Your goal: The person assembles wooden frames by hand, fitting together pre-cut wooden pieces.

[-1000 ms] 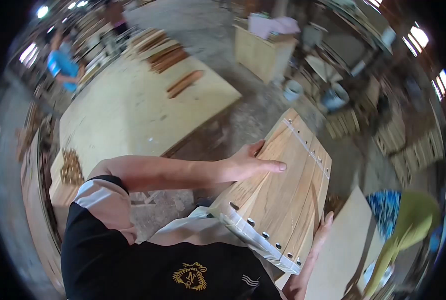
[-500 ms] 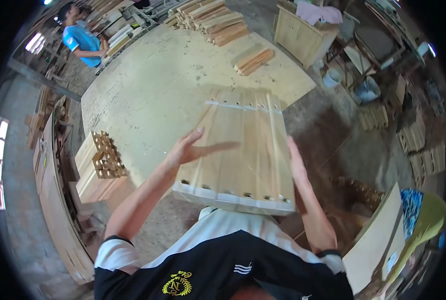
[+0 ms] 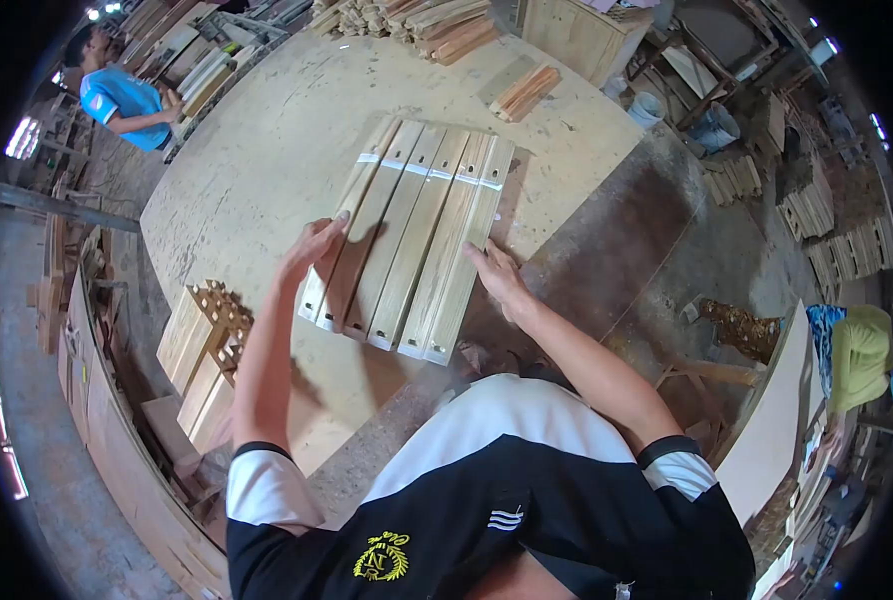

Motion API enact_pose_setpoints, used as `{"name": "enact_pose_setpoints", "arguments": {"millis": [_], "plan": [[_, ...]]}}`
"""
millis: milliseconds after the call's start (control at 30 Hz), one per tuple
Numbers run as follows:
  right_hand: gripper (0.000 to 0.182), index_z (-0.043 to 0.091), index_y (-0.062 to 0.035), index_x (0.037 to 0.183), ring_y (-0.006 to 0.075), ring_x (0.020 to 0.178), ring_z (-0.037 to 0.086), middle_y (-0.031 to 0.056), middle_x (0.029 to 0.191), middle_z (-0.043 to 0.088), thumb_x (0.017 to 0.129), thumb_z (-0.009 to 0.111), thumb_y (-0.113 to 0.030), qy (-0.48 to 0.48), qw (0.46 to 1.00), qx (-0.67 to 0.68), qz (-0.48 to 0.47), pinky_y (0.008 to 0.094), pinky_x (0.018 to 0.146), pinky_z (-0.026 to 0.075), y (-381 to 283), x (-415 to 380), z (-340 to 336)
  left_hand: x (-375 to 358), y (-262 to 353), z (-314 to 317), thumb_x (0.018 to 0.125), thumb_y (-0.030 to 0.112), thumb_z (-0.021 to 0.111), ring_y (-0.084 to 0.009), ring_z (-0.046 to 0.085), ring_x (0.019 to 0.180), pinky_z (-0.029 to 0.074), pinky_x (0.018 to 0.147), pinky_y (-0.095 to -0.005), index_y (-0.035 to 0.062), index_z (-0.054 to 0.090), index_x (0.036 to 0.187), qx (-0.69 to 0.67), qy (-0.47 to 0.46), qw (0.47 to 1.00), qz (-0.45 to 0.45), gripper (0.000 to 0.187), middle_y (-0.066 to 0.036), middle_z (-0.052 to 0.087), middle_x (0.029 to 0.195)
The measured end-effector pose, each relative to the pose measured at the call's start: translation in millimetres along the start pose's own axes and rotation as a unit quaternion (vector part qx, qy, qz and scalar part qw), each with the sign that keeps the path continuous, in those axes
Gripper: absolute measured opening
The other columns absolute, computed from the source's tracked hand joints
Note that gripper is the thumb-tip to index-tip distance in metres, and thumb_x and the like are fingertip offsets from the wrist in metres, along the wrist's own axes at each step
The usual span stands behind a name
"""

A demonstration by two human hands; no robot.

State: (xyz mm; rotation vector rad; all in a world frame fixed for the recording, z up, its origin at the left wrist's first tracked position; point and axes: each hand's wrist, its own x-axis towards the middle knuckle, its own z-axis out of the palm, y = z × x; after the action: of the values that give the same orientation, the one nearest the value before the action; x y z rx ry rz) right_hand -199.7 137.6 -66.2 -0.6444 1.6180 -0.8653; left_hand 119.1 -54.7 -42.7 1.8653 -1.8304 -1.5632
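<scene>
A bundle of pale wooden slats (image 3: 397,240) lies side by side over the near part of the big board table (image 3: 267,160), with white bands across both ends and dark holes near the ends. At its left edge is my left hand (image 3: 317,243), thumb side against the wood. My right hand (image 3: 499,275) presses the right edge, fingers on the outermost slat. Between them the two hands grip the bundle. Whether its underside touches the table is hard to tell.
Stacked wooden pieces with notched ends (image 3: 207,340) sit at the left table edge. A small slat bundle (image 3: 525,93) and a larger pile (image 3: 417,25) lie farther back. One person in blue (image 3: 127,105) stands back left; another in yellow-green (image 3: 860,358) is at right.
The bundle has moved away from my body and left, over the table, with both hands at its sides. Its slats now show distinct gaps. My view has shifted a little.
</scene>
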Motion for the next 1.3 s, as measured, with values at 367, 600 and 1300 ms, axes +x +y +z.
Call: {"name": "enact_pose_setpoints", "arguments": {"millis": [367, 600, 1300], "plan": [[0.092, 0.044, -0.0045, 0.148, 0.0369, 0.139, 0.044, 0.0196, 0.144, 0.050, 0.082, 0.074, -0.061, -0.128, 0.983, 0.079, 0.107, 0.0635, 0.105, 0.045, -11, 2, 74, 57, -13, -10, 0.086, 0.070, 0.061, -0.0263, 0.068, 0.089, 0.050, 0.080, -0.0408, -0.0022, 0.074, 0.094, 0.065, 0.150, 0.983, 0.082, 0.074, -0.020, 0.070, 0.081], [0.036, 0.073, -0.0075, 0.109, 0.0105, 0.081, 0.065, 0.0039, 0.096, 0.073, 0.092, 0.073, -0.039, -0.236, 0.960, -0.114, -0.099, 0.0256, 0.066, 0.053, -69, 38, -29, 14, 13, 39, 0.083, 0.064, 0.066, -0.0402, 0.042, 0.140, 0.024, 0.118, -0.0569, 0.0029, 0.038, 0.153, 0.146, 0.343, 0.918, 0.136, 0.097, -0.027, 0.044, 0.150], [0.042, 0.052, -0.0084, 0.106, 0.0225, 0.072, 0.058, 0.0080, 0.088, 0.052, 0.087, 0.079, -0.034, 0.087, 0.960, 0.247, 0.095, 0.0392, 0.056, 0.047, -186, 389, -171, -10, 94, 202, 0.069, 0.069, 0.075, -0.0387, 0.032, 0.147, 0.024, 0.116, -0.0622, 0.0050, 0.041, 0.151, 0.341, 0.362, 0.865, 0.064, 0.110, -0.021, 0.039, 0.156]]}}
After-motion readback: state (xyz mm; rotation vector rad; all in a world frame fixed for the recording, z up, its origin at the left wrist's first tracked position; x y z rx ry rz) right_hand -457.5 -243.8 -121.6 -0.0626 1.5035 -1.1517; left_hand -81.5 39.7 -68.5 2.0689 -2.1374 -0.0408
